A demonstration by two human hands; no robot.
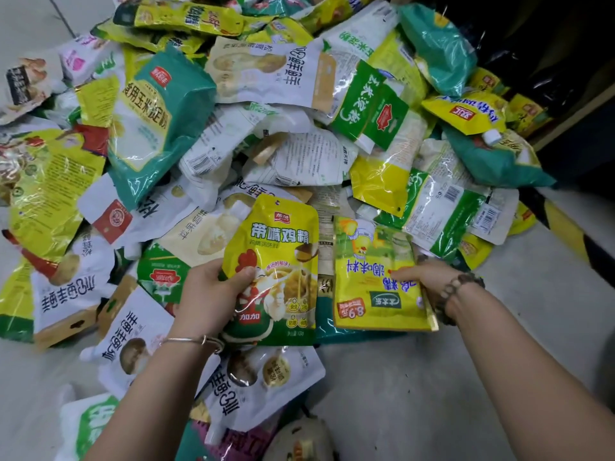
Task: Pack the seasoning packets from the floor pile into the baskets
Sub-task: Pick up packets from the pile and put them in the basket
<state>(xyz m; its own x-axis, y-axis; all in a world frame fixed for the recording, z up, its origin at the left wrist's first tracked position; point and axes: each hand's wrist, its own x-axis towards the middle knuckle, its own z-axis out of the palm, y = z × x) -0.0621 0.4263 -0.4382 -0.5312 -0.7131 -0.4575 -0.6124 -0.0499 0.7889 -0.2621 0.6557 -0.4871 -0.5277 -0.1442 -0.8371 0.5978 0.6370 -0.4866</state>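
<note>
Seasoning packets (299, 161) are heaped on the floor (432, 394); pile cut off at the top and left edges. Left hand (206, 294) grips the rooster pouch (279, 234) at the pile's near edge, thumb over its front. Right hand (429, 272) is blurred: thumb on the yellow packet (372, 294), fingers hidden behind it, so can't tell the grip.

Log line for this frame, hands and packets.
left hand: grips rooster packet | right hand: on 8.9-tag yellow packet, grip unclear | baskets: not in view

Thin metal bangle (193, 341) left wrist; dark beaded bracelet (456, 287) right.
</note>
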